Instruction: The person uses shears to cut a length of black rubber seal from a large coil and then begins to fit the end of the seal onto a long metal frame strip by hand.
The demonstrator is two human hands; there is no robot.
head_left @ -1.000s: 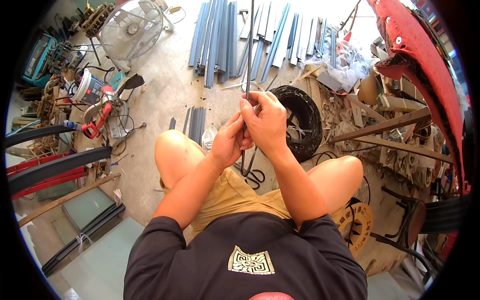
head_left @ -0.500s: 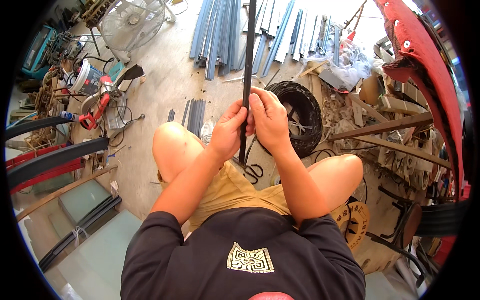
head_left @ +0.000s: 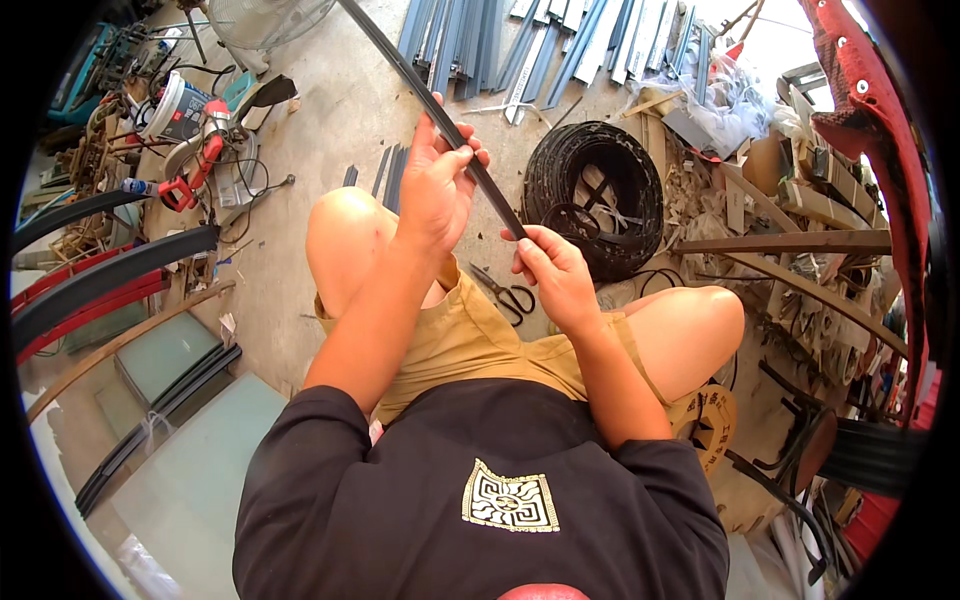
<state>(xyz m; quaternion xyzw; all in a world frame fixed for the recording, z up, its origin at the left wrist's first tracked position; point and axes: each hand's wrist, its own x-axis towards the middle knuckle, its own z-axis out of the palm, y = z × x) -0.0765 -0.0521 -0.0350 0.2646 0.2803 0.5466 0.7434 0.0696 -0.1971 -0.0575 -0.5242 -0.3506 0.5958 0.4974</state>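
Note:
A long dark, narrow bar (head_left: 392, 58) slants from the top of the view down to the right between my hands. My left hand (head_left: 438, 190) grips it partway along, thumb on top and fingers behind. The bar's lower end is pinched between the thumb and fingers of my right hand (head_left: 555, 272). Below the hands, a pair of scissors (head_left: 508, 296) with black handles lies on the floor between my knees. Beyond my right hand sits a round coil of black strip (head_left: 640, 215).
Several grey-blue metal profiles (head_left: 455, 45) lie at the far side, with clear plastic wrap (head_left: 740, 100) beside them. Wooden bars (head_left: 800, 243) and scraps heap up on the right. A red power tool (head_left: 205, 150) and a white bucket (head_left: 180, 108) stand left. Glass panes (head_left: 200, 480) lie near left.
The bar has swung from nearly upright to a slant, its top going left. My right hand has moved down to its lower end; my left hand has shifted up and slightly left.

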